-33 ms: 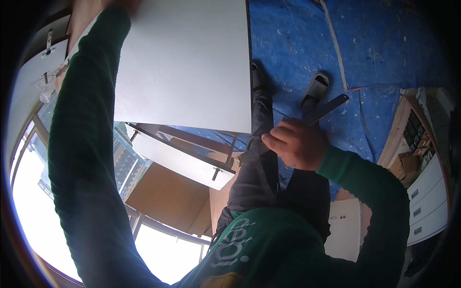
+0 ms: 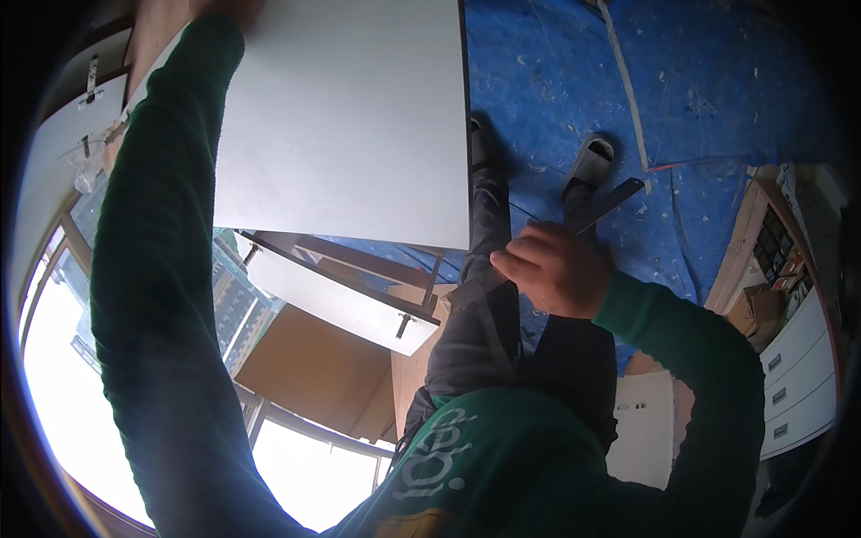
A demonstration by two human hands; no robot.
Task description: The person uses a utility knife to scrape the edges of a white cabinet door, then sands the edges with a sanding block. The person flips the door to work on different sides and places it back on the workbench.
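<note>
A large white panel [image 2: 341, 117] fills the upper middle. My left hand [image 2: 230, 11] is at its far upper-left edge, dim and mostly out of frame, so its fingers cannot be made out. My right hand [image 2: 547, 269] is closed round a long, dark, flat strip [image 2: 610, 202] like a ruler or blade, with a hole near its tip. The strip slants up to the right, over my legs, just right of the panel’s lower corner. Below the panel sits a white drawer-like board [image 2: 332, 296] with dark fittings.
A blue sheet [image 2: 700, 90] covers the floor around my sandalled feet [image 2: 592, 161]. Brown cardboard [image 2: 314, 368] lies at lower middle beside bright windows [image 2: 305, 466]. A white drawer cabinet [image 2: 789, 394] with open shelves stands at right; a white door [image 2: 67, 143] with hinges is at left.
The far tip of the dark strip in my right hand has shifted slightly down and left. My left arm looks unmoved.
</note>
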